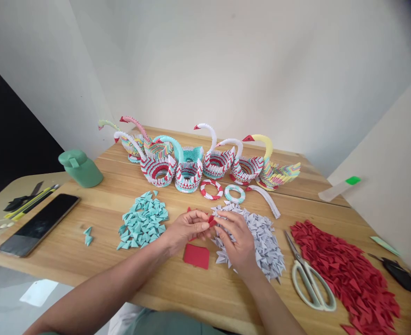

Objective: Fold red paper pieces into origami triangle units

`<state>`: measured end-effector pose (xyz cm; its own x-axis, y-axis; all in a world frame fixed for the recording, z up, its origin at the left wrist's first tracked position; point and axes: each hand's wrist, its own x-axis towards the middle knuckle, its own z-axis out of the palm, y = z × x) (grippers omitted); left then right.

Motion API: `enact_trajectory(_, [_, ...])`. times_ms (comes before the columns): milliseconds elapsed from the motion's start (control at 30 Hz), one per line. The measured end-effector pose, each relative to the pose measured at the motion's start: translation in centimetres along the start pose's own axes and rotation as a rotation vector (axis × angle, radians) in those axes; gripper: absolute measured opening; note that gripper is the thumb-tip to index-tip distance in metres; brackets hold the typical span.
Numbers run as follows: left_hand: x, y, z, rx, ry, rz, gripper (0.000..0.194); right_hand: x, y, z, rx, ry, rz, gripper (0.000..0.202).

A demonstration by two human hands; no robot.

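My left hand (190,227) pinches a small folded red paper piece (211,221) between thumb and fingers. From the other side, my right hand (239,238) has its thumb and fingertips on the piece's right edge. A red paper rectangle (196,256) lies flat on the table just below my left hand. Bits of red paper show partly behind that hand. Under and beside my right hand spreads a heap of pale grey-lilac folded triangles (263,237). To the left is a pile of turquoise folded triangles (144,221).
Several paper swans (188,174) stand along the back, with a red-white ring (211,190), a turquoise-white ring (234,194) and a white curved strip (266,201) before them. Scissors (310,279) and red triangles (348,274) lie right; a phone (39,225) and green flask (80,168) left.
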<state>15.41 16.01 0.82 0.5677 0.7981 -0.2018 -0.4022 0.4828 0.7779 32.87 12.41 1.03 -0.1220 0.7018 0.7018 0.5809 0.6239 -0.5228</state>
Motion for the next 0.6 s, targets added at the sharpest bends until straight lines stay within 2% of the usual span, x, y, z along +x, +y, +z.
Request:
enact_trajectory(67, [0.10,-0.06,-0.06,-0.001,0.028,0.016,0.043,-0.03,-0.02,0.09,-0.005,0.003,-0.017,0.019])
enact_trajectory(267, [0.06,0.05,0.16,0.018,0.079,0.043,0.040,-0.37,0.25,0.23,-0.020,-0.139,-0.050,0.022])
enact_trajectory(500, [-0.05,0.16,-0.17,0.365,0.102,0.067,0.039,-0.30,0.10,-0.06,-0.108,-0.145,-0.119,0.028])
enact_trajectory(600, [0.04,0.13,-0.39,0.422,0.082,0.066,0.041,-0.41,0.23,-0.02,-0.117,-0.159,-0.098,0.031])
